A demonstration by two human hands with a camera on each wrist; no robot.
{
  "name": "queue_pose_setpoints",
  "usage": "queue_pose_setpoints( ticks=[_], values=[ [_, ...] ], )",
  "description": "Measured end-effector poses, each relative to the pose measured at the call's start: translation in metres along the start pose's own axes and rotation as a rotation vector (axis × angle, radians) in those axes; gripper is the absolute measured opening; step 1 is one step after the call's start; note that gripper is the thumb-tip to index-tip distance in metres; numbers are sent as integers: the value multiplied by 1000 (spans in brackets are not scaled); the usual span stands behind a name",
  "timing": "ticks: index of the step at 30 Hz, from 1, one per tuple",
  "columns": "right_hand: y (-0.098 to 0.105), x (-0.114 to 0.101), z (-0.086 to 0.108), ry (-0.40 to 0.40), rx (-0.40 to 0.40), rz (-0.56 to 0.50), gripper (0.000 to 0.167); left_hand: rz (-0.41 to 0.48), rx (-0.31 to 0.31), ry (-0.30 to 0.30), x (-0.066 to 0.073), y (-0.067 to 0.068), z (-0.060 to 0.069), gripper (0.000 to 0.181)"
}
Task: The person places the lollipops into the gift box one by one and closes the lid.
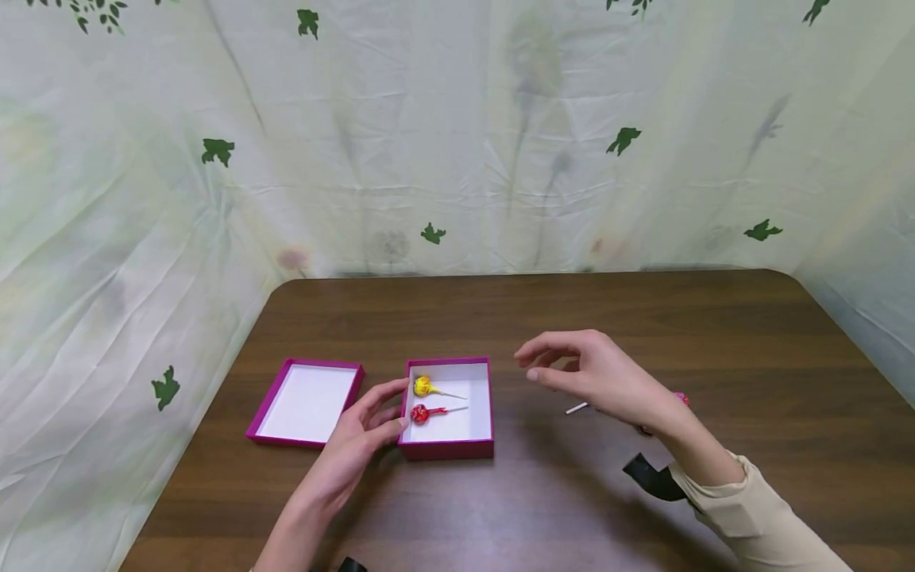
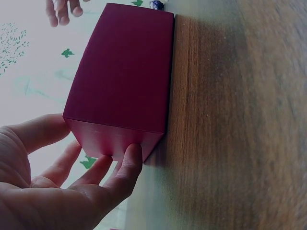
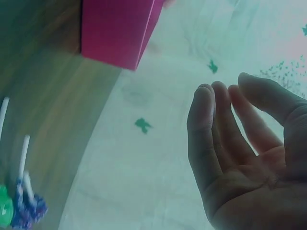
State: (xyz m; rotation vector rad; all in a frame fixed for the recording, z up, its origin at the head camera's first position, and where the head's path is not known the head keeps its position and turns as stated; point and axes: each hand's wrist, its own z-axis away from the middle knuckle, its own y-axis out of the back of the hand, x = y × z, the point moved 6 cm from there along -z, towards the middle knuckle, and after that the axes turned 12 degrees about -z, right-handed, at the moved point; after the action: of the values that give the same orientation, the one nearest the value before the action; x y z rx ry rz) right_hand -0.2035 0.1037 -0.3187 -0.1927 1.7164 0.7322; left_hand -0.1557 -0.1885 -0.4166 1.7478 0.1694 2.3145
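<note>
An uncovered magenta box (image 1: pixel 446 450) with a white inside stands on the table. A yellow-wrapped lollipop (image 1: pixel 423 386) and a red-wrapped lollipop (image 1: pixel 420 414) lie in it, sticks to the right. My left hand (image 1: pixel 360 429) rests its fingertips against the box's left side. In the air right of the box is my right hand (image 1: pixel 589 369), fingers bent loosely, nothing between them. Beneath it a white lollipop stick (image 1: pixel 577 408) shows; the hand and wrist hide most of what lies there. The right wrist view has a blue-purple lollipop (image 3: pixel 29 208) and a green wrapper (image 3: pixel 5 206).
The box's magenta lid (image 1: pixel 303 401), white inside up, lies left of the box. A pink wrapper (image 1: pixel 682 397) peeks out behind my right wrist. The brown wooden table (image 1: pixel 543 318) ends at a pale curtain (image 1: pixel 465 143) with green leaf shapes.
</note>
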Motion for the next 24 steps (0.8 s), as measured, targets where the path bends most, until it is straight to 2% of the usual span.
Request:
queue_pose_setpoints(
  ticks=[9,17,22,24],
  values=[
    [23,18,19,-65,111,96,17,-5,2,10,0,1,0,50],
    [36,49,35,-187,126,61,16,-6,-1,7,0,1,0,51],
    [46,62,42,-174,139,103,18,-7,-3,4,0,1,0,51],
    [49,67,45,-193,145,95,20,-6,-4,3,1,1,0,51]
  ],
)
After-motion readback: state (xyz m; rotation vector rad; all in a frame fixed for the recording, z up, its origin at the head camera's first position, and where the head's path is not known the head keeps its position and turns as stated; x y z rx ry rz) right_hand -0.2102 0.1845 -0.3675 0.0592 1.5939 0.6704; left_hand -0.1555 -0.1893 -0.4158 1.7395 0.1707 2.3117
